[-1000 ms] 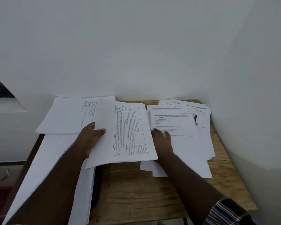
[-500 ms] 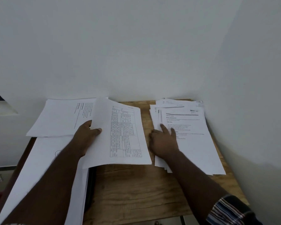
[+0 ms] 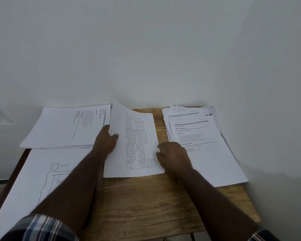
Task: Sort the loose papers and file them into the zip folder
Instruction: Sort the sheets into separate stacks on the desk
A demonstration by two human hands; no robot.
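Observation:
My left hand (image 3: pixel 106 141) grips the left edge of a sheet printed with a table (image 3: pixel 137 143), thumb on top, holding it tilted over the wooden table. My right hand (image 3: pixel 172 156) has its fingers curled at that sheet's right edge, touching it. To the right lies a stack of printed papers (image 3: pixel 203 146). At the far left lies a sheet with sideways text (image 3: pixel 66 127), and nearer me a sheet with a drawn human figure (image 3: pixel 42 173). No zip folder is plainly visible.
The wooden table (image 3: pixel 146 202) sits in a corner, with white walls behind and on the right. Its front edge runs along the bottom of the view. Some papers overhang the left side.
My right hand has left the right-hand stack and moved left to the edge of the table sheet. The left hand keeps its grip on the sheet.

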